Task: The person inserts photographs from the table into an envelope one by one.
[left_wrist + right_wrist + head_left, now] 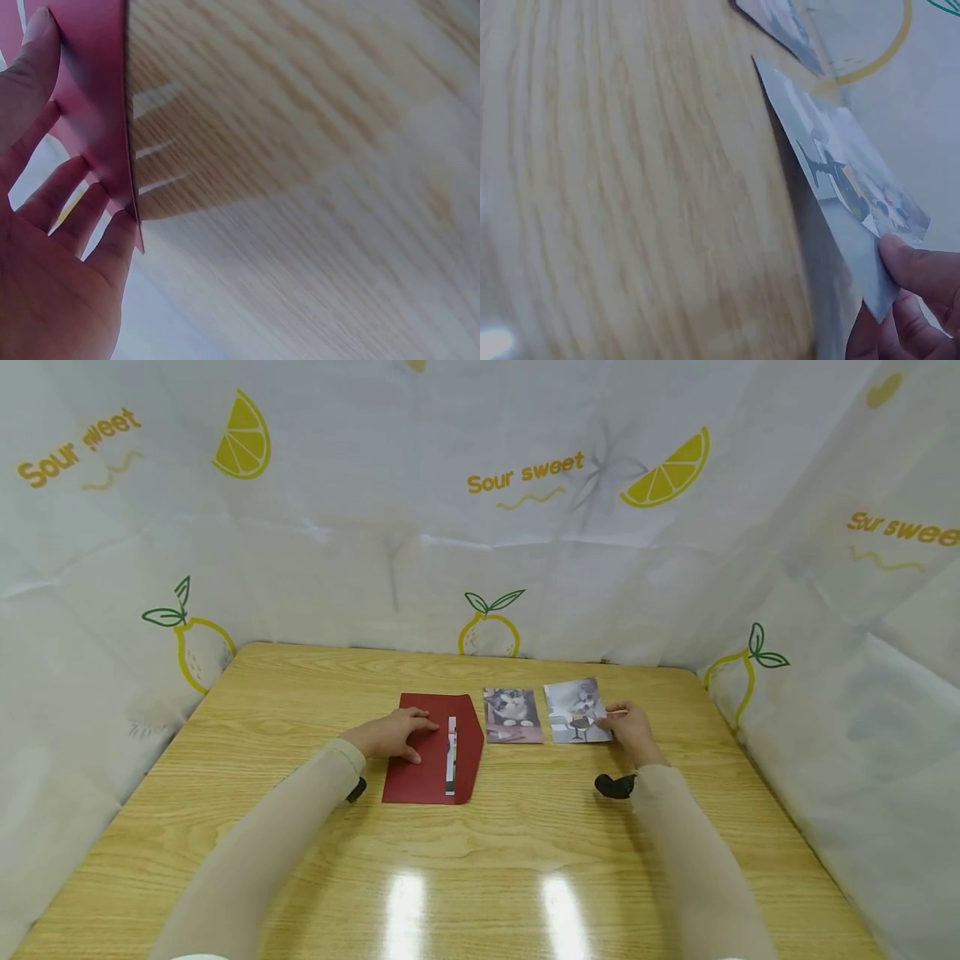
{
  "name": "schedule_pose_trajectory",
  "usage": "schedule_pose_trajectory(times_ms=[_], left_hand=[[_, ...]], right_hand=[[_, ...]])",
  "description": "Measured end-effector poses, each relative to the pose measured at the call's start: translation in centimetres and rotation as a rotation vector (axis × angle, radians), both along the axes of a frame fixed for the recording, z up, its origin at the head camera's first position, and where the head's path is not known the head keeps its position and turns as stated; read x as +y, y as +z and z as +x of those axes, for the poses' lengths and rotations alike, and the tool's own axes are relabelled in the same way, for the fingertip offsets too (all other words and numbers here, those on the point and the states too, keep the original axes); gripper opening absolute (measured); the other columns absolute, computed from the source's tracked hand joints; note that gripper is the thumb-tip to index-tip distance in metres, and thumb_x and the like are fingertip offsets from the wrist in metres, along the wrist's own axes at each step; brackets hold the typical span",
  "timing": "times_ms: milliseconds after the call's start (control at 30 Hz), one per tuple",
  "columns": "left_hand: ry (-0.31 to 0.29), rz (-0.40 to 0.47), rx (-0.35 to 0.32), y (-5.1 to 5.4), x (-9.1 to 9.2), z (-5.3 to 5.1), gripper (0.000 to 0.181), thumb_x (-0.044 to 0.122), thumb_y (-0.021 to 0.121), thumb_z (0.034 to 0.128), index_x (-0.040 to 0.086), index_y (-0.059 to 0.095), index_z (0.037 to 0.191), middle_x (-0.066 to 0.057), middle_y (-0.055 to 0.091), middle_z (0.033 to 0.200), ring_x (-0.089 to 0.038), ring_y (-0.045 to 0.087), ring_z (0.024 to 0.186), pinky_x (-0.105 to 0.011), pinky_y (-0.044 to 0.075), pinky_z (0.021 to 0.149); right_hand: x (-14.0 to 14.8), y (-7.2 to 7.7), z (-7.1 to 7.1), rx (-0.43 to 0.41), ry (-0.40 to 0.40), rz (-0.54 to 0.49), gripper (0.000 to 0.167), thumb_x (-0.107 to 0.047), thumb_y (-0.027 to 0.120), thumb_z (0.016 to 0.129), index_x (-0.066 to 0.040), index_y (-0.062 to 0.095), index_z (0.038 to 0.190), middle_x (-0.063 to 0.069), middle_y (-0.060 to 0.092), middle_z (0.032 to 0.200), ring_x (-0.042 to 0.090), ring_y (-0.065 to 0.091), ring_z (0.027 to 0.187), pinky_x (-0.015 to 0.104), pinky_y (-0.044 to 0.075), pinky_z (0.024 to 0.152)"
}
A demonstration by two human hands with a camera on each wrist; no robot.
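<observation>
A red envelope (pixel 420 768) lies on the table with its pointed flap to the right and a narrow picture strip (pixel 452 756) showing near the flap. The left hand (pixel 388 735) rests on its left part, fingers spread; the left wrist view shows that hand (pixel 67 247) touching the red paper (pixel 90 90). The right hand (pixel 632 731) pinches the right edge of a grey photo card (pixel 567 714). In the right wrist view the thumb of this hand (pixel 919 300) lies on the card (pixel 832 180), which is tilted up from the table. A cat photo (pixel 513 717) lies between envelope and card.
The wooden table (pixel 480 860) runs back to a white curtain (pixel 360 585) printed with lemons, which also stands along both sides. Dark objects are at both wrists, the right one (pixel 615 787) being larger in view. Two light reflections lie on the front of the tabletop.
</observation>
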State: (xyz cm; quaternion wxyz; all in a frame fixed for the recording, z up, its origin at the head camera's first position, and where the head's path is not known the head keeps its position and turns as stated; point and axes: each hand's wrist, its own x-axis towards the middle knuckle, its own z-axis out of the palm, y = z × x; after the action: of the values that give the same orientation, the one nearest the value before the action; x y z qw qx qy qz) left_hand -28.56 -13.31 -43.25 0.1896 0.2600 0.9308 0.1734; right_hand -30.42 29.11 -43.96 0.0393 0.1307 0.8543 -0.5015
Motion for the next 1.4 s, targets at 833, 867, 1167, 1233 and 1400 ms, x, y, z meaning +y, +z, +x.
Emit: schedule_pose_trajectory(times_ms=[833, 867, 1167, 1233, 1400], left_hand=[[0.005, 0.002, -0.006, 0.1, -0.1, 0.1, 0.063, 0.022, 0.072, 0.0878, 0.012, 0.047, 0.144, -0.015, 0.025, 0.157, -0.038, 0.022, 0.144, -0.045, 0.040, 0.108], [0.004, 0.001, -0.005, 0.2, -0.1, 0.1, 0.063, 0.022, 0.072, 0.0879, 0.012, 0.047, 0.145, -0.015, 0.025, 0.157, -0.038, 0.022, 0.144, -0.045, 0.040, 0.108], [0.000, -0.004, 0.000, 0.1, 0.0, 0.1, 0.063, 0.022, 0.071, 0.0881, 0.012, 0.046, 0.144, -0.015, 0.025, 0.157, -0.038, 0.023, 0.144, -0.044, 0.040, 0.108], [0.000, -0.003, 0.000, 0.1, 0.0, 0.1, 0.062, 0.022, 0.072, 0.0881, 0.012, 0.047, 0.144, -0.016, 0.025, 0.157, -0.038, 0.023, 0.144, -0.044, 0.040, 0.108], [-0.001, 0.003, 0.003, 0.1, 0.0, 0.1, 0.062, 0.021, 0.072, 0.0879, 0.011, 0.047, 0.144, -0.016, 0.026, 0.157, -0.038, 0.023, 0.144, -0.044, 0.039, 0.109]], right_hand=[[-3.8, 2.7, 1.4, 0.220, 0.117, -0.369, 0.051, -0.010, 0.061, 0.095, 0.003, 0.037, 0.138, 0.003, 0.047, 0.108, 0.001, 0.055, 0.077, 0.015, 0.052, 0.069], [-4.3, 2.8, 1.5, 0.224, 0.127, -0.360, 0.052, -0.010, 0.061, 0.095, 0.004, 0.037, 0.138, 0.005, 0.047, 0.110, 0.001, 0.056, 0.078, 0.015, 0.053, 0.070], [-8.1, 2.8, 3.3, 0.221, 0.227, -0.350, 0.053, -0.010, 0.062, 0.095, 0.003, 0.035, 0.138, 0.013, 0.045, 0.118, 0.001, 0.059, 0.082, 0.017, 0.053, 0.073], [-8.8, 2.6, 3.6, 0.212, 0.247, -0.343, 0.052, -0.011, 0.063, 0.094, 0.003, 0.037, 0.137, 0.014, 0.045, 0.120, 0.001, 0.059, 0.081, 0.018, 0.052, 0.071], [-10.2, 1.8, 4.2, 0.195, 0.283, -0.322, 0.050, -0.009, 0.065, 0.093, 0.002, 0.039, 0.134, 0.016, 0.046, 0.120, 0.004, 0.054, 0.075, 0.023, 0.050, 0.067]])
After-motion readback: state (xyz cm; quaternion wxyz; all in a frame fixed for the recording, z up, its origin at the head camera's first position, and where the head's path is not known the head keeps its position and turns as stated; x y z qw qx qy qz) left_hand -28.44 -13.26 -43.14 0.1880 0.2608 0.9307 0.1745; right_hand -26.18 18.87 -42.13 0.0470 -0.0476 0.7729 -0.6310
